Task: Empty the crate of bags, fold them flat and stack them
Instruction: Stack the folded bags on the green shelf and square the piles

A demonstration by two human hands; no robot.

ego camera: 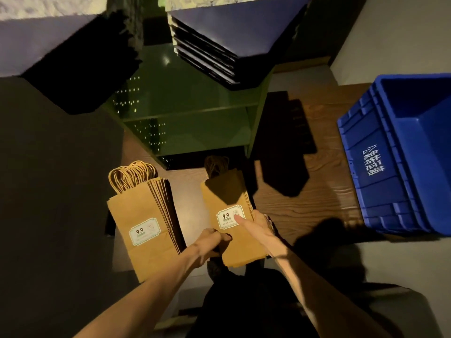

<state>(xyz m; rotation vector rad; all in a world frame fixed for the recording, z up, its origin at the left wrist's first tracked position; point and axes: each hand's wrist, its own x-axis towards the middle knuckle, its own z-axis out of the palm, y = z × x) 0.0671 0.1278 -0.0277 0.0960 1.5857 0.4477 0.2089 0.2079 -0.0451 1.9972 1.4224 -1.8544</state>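
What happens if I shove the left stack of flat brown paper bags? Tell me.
The left stack of flat brown paper bags would probably shear: its edges already fan rightward. Likely light, being thin paper. The looped twine handles look floppy and could snag.

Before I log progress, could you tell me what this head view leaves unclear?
- Blue crate: right side cut off by the frame edge; its floor is hidden.
- Held bag bundle: handles in shadow, count unreadable.
- Left hand: fingertips hidden under the bundle.
- Label small print: too small.
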